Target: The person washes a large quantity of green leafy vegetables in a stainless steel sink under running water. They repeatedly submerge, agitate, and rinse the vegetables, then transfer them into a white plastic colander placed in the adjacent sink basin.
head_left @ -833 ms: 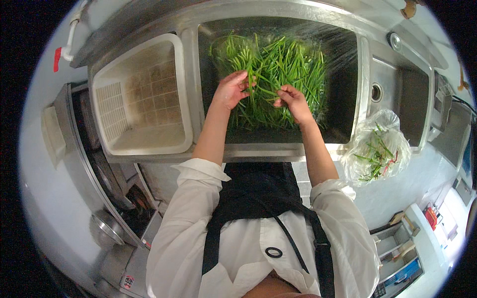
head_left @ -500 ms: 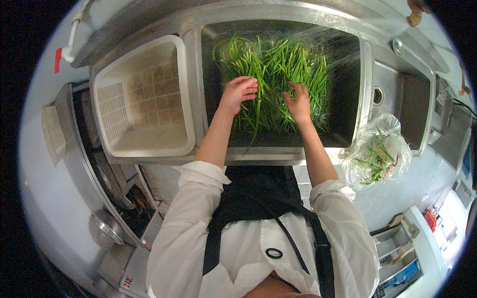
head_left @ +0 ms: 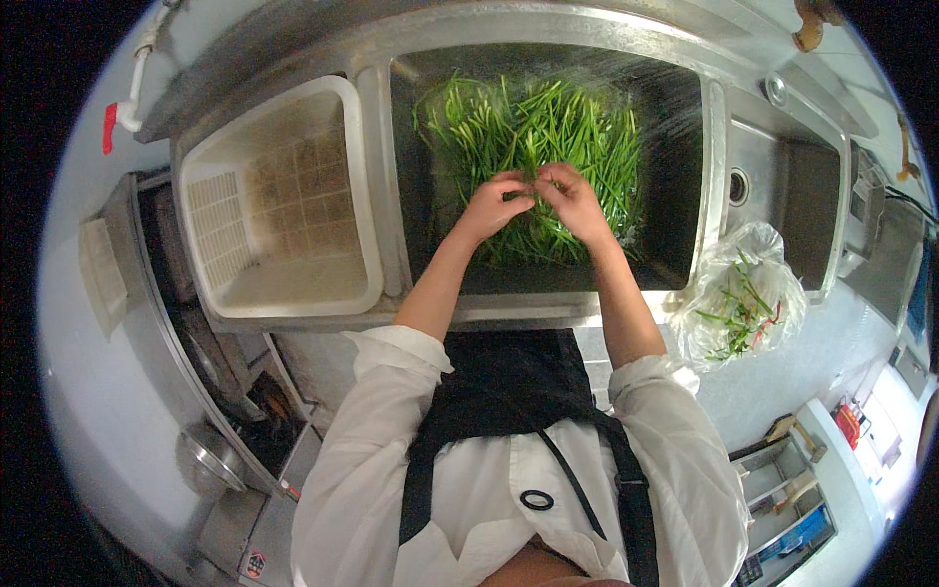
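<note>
Stalks (head_left: 587, 127), slender and green, run lengthwise away beyond the bare left hand (head_left: 497, 207) and bare right hand (head_left: 575, 203), far ends fanning; the hands meet, grip unclear.

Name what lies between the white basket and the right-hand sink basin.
In the head view, the wide middle basin, holding long green stalks, lies between them.

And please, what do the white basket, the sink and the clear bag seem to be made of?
White basket: probably plastic, rather matt; its wall has moulded-looking slots.
Sink: likely stainless steel, dull grey with soft shine along the rim.
Clear bag: thin plastic film, it seems; crinkled, glossy and see-through.
</note>
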